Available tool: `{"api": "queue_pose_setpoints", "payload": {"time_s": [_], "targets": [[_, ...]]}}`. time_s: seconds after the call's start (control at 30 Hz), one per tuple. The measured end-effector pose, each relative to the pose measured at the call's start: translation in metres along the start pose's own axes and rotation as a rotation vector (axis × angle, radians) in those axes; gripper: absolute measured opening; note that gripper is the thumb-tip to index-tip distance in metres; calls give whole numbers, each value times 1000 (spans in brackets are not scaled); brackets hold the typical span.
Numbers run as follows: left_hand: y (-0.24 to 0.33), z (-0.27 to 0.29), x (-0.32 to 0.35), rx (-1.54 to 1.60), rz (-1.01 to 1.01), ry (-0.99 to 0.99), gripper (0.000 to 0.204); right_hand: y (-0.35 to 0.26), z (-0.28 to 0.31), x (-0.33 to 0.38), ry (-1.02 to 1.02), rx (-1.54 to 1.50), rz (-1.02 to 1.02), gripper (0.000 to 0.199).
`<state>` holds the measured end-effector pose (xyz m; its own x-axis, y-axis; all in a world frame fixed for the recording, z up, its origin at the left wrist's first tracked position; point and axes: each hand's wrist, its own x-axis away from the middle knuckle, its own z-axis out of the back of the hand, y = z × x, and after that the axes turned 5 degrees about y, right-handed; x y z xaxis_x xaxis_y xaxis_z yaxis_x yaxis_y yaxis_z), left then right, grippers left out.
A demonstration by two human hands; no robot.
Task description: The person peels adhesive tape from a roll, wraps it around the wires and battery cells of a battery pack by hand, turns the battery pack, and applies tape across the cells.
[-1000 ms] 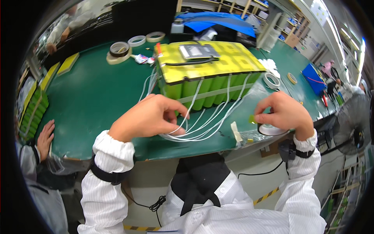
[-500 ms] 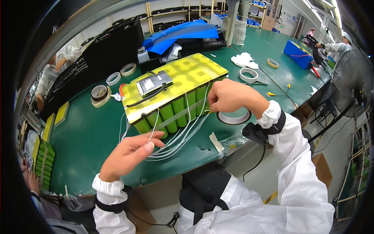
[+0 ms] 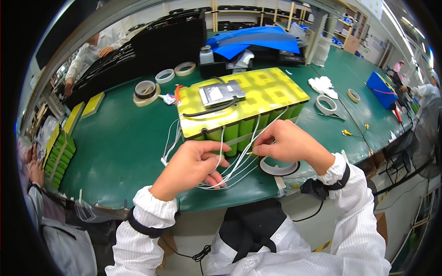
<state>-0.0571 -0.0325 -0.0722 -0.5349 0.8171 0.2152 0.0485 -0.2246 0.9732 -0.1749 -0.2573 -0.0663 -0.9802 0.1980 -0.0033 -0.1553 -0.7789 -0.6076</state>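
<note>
A battery pack (image 3: 258, 94) of green cells with a yellow top sheet lies on the green table (image 3: 119, 142). A small grey circuit board (image 3: 221, 93) with a black cable sits on its top. Thin white wires (image 3: 237, 161) run from the pack's near side down to the table's front edge. My left hand (image 3: 193, 168) pinches a bundle of these wires between thumb and fingers. My right hand (image 3: 285, 142) grips the wires close to the pack's front face, just above a roll of tape (image 3: 278, 168).
Tape rolls (image 3: 146, 89) lie at the back left and another roll (image 3: 326, 105) at the right, near white gloves (image 3: 323, 85). A blue box (image 3: 381, 87) sits far right. Green cell packs (image 3: 57, 158) line the left edge. Other people work at the left and back.
The view has swung, so the pack now sits centred. My two hands have come closer together on the white wires in front of the pack; the right hand dropped toward the tape roll.
</note>
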Motion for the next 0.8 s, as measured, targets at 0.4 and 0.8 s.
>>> {"api": "queue_pose_setpoints", "payload": {"time_s": [0.4, 0.8], "targets": [[-7, -9, -9, -154, -84, 88, 31, -40, -29, 10, 166, -45, 91, 15], [-14, -3, 1, -174, -67, 80, 19, -37, -4, 31, -94, -221, 41, 39]]}}
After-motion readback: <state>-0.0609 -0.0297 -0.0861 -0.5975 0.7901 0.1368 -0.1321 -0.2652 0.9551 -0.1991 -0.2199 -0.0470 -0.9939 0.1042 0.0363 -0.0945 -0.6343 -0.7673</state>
